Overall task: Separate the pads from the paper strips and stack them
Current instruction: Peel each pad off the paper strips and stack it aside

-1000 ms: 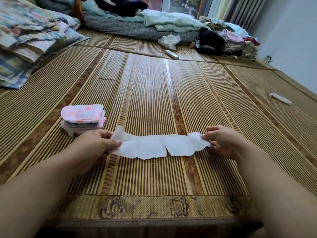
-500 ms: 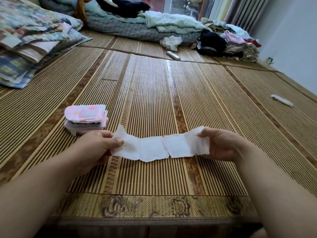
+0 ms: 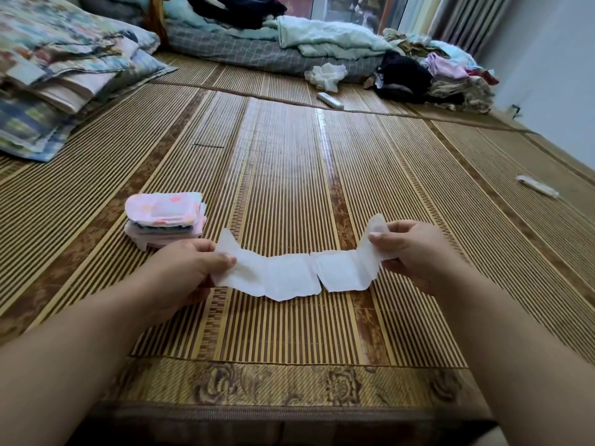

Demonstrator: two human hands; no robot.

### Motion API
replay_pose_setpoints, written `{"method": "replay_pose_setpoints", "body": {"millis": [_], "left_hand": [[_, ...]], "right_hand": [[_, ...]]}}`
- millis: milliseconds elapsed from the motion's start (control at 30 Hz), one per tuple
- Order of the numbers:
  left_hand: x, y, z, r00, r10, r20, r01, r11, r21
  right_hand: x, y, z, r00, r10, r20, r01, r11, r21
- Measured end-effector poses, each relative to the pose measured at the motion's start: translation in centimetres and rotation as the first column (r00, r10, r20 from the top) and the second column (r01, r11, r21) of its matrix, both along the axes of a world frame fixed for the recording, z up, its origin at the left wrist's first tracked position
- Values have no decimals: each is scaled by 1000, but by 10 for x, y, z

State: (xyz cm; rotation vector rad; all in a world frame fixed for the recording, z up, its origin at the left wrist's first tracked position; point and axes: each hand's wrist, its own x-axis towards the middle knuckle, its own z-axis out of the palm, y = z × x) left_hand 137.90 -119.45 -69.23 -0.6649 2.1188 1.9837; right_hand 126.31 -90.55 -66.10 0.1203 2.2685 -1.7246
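A long white pad hangs stretched between my two hands, just above the bamboo mat. My left hand pinches its left end. My right hand grips the right end, where a thin translucent paper strip curls up from the pad at my fingertips. A stack of pink wrapped pads sits on the mat just beyond my left hand.
Folded quilts lie at the far left. Bedding and a heap of clothes line the back. A white remote, crumpled tissue and a small white wrapper lie on the mat. The mat's front edge is near me.
My right hand has lifted and turned the pad's right end upward, and the paper strip now curls free at that end. The pad sags in the middle. My left hand stayed put.
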Motion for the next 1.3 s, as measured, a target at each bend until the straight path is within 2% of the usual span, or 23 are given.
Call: {"method": "replay_pose_setpoints", "body": {"millis": [167, 267, 400, 500, 633, 733, 833, 967, 1033, 1100, 1167, 1200, 1233, 1300], "left_hand": [[0, 4, 1, 1000, 26, -14, -26, 1000, -2], [-1, 4, 0, 1000, 21, -9, -21, 1000, 13], [-2, 2, 1, 998, 57, -7, -56, 997, 51], [-3, 1, 0, 996, 82, -39, -80, 996, 42], [-4, 3, 2, 992, 90, -82, -87, 995, 47], [-8, 16, 7, 990, 77, -120, -68, 995, 78], [-15, 37, 11, 988, 46, -151, -31, 995, 97], [-22, 61, 13, 981, 22, -192, -2, 995, 104], [-22, 65, 12, 980, 4, -198, 13, 996, 83], [-21, 66, 10, 980, -5, -198, 18, 998, 63], [-20, 66, 9, 980, -1, -201, 13, 998, 58], [-20, 65, 9, 979, 2, -205, 10, 998, 59], [-20, 66, 9, 978, 4, -208, 8, 998, 59], [-20, 66, 8, 979, 3, -205, 9, 998, 57]], "right_hand": [[18, -35, -7, 966, 251, 61, -258, 944, 208], [22, -42, -7, 958, 256, 131, -277, 941, 192], [25, -43, -5, 953, 261, 152, -284, 945, 160], [24, -39, -7, 965, 259, 46, -263, 938, 227], [19, -32, -9, 964, 205, -171, -108, 886, 452], [19, -27, -14, 959, 242, -148, -117, 814, 569], [19, -26, -17, 965, 239, -110, -145, 831, 537], [20, -24, -12, 967, 236, -92, -184, 906, 381], [22, -23, -10, 960, 276, -45, -250, 921, 299], [23, -22, -9, 950, 303, -72, -273, 923, 271], [19, -21, -11, 938, 265, -221, -157, 898, 411], [16, -20, -13, 924, 252, -289, -69, 852, 519], [13, -20, -16, 916, 257, -308, -11, 783, 622], [10, -22, -26, 935, 290, -205, -35, 649, 760]]}}
